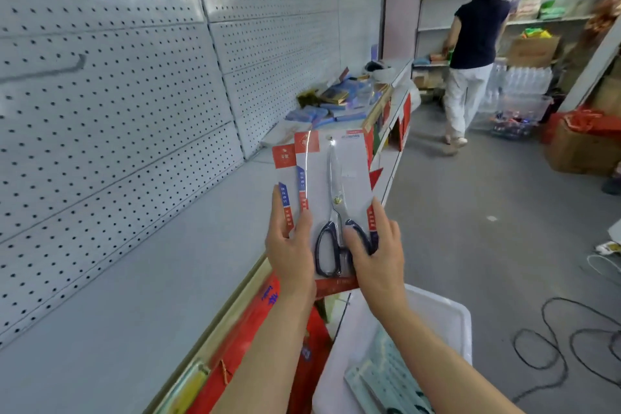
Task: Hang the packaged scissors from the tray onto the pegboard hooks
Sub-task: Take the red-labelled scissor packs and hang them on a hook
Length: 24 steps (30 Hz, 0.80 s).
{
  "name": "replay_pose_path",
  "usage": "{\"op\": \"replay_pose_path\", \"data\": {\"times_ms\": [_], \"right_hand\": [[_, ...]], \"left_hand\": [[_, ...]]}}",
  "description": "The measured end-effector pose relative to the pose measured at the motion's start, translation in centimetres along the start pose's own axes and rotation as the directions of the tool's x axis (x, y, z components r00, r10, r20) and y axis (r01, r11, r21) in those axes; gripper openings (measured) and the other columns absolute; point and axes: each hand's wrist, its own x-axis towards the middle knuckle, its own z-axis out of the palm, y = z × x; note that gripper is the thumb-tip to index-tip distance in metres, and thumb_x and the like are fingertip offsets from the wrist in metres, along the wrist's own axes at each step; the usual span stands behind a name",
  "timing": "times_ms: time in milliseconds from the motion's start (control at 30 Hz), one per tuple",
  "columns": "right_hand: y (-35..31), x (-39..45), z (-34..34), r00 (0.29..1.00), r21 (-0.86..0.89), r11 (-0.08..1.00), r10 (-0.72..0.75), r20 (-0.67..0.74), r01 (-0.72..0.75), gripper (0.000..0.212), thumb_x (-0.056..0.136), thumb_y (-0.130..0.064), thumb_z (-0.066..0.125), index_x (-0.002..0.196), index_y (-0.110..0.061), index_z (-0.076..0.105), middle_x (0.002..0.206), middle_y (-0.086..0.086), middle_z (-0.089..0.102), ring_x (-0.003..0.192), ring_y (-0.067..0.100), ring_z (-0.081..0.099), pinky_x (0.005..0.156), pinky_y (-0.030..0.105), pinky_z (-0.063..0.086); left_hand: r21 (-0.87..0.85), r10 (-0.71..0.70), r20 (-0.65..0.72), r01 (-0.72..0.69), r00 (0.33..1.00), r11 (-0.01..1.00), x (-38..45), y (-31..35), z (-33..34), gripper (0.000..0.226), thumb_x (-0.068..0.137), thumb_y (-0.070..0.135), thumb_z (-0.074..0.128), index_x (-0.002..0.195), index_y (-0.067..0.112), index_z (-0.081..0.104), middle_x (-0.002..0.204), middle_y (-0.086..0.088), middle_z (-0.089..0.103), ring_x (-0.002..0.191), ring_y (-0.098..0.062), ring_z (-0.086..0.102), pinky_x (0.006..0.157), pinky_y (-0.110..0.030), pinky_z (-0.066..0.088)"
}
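Both my hands hold packaged scissors [336, 185] upright above the shelf edge: white cards with red corners, and black-handled scissors showing on the front card. At least two packs are fanned, the rear one [284, 158] sticking out to the left. My left hand [290, 245] grips the left edge of the packs, and my right hand [376, 245] grips the lower right with its thumb over a handle. The white tray [447, 316] lies below my right arm with more packs [386, 376] inside. A metal hook [47, 69] juts from the white pegboard [134, 111] at the upper left.
A grey shelf [151, 279] runs under the pegboard, with blue packaged goods [339, 101] piled at its far end. A person [470, 54] in a dark top stands at shelves across the aisle. Cardboard boxes [581, 148] and black cables [564, 339] lie on the floor to the right.
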Motion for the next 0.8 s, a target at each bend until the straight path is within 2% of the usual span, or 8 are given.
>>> {"op": "replay_pose_path", "data": {"times_ms": [133,300,367,467,633,667,733,800], "right_hand": [[-4.0,-0.6,1.9,0.998,0.111,0.992,-0.053,-0.014,0.054,0.052,0.095,-0.029,0.057,0.142,-0.041,0.038,0.111,-0.010,0.052,0.101,0.010,0.056,0.093,0.038,0.051],[-7.9,-1.7,4.9,0.995,0.234,0.969,-0.092,0.031,0.083,0.055,0.092,-0.028,0.062,0.143,-0.034,0.043,0.124,-0.020,0.051,0.116,-0.004,0.050,0.101,0.025,0.044],[-8.9,-2.3,6.4,0.992,0.248,0.964,-0.113,0.047,0.098,0.056,0.092,-0.026,0.062,0.143,-0.034,0.041,0.120,-0.027,0.049,0.106,-0.009,0.049,0.097,0.018,0.043],[-10.0,-3.1,8.4,0.988,0.274,0.957,-0.126,0.095,0.096,0.058,0.093,-0.023,0.060,0.144,-0.039,0.039,0.106,-0.012,0.055,0.083,-0.005,0.052,0.078,0.006,0.040],[-12.8,-5.0,11.0,0.972,0.329,0.937,-0.179,0.153,0.121,0.058,0.094,-0.016,0.059,0.142,-0.040,0.038,0.091,0.002,0.048,0.071,0.010,0.046,0.070,0.009,0.039],[-13.4,-5.6,11.4,0.967,0.348,0.929,-0.194,0.165,0.127,0.057,0.094,-0.016,0.058,0.142,-0.040,0.038,0.091,0.003,0.048,0.071,0.009,0.045,0.070,0.009,0.040],[-14.3,-6.6,12.3,0.957,0.378,0.915,-0.223,0.183,0.141,0.057,0.094,-0.018,0.058,0.143,-0.041,0.038,0.091,0.004,0.048,0.074,0.011,0.047,0.071,0.012,0.040],[-14.9,-7.4,13.2,0.952,0.415,0.902,-0.225,0.208,0.123,0.056,0.094,-0.022,0.058,0.143,-0.042,0.038,0.093,0.002,0.049,0.077,0.010,0.049,0.073,0.016,0.041]], "left_hand": [[-0.014,0.074,-0.103,-0.076,0.992,0.997,0.3,4.5,-2.3,0.056,0.093,0.015,0.066,0.142,0.034,0.049,0.121,0.010,0.070,0.098,0.002,0.067,0.079,-0.012,0.052],[0.008,0.096,-0.202,-0.096,0.975,0.995,1.1,8.2,-5.9,0.052,0.093,0.015,0.066,0.138,0.036,0.054,0.098,0.017,0.075,0.078,0.005,0.063,0.071,-0.013,0.050],[0.016,0.101,-0.237,-0.100,0.966,0.995,1.3,9.4,-7.4,0.053,0.092,0.013,0.066,0.138,0.038,0.054,0.100,0.014,0.075,0.077,0.005,0.063,0.071,-0.013,0.050],[0.038,0.128,-0.247,-0.123,0.960,0.992,1.6,10.6,-9.8,0.052,0.093,0.016,0.065,0.135,0.045,0.054,0.100,0.018,0.073,0.079,0.004,0.062,0.076,-0.016,0.051],[0.087,0.151,-0.341,-0.129,0.928,0.988,1.2,12.9,-13.4,0.043,0.100,0.023,0.053,0.120,0.061,0.054,0.059,0.019,0.053,0.055,-0.002,0.043,0.073,-0.017,0.041],[0.111,0.174,-0.356,-0.143,0.918,0.983,1.2,13.4,-14.2,0.046,0.100,0.021,0.054,0.119,0.062,0.054,0.058,0.014,0.053,0.055,-0.005,0.046,0.074,-0.020,0.042],[0.156,0.224,-0.379,-0.176,0.898,0.972,1.0,14.4,-15.6,0.047,0.099,0.020,0.057,0.122,0.061,0.056,0.078,-0.001,0.072,0.064,-0.010,0.062,0.083,-0.022,0.048],[0.218,0.283,-0.403,-0.209,0.870,0.953,0.7,15.5,-16.7,0.045,0.098,0.022,0.058,0.124,0.058,0.056,0.092,-0.015,0.069,0.052,-0.013,0.050,0.068,-0.016,0.042]]}}
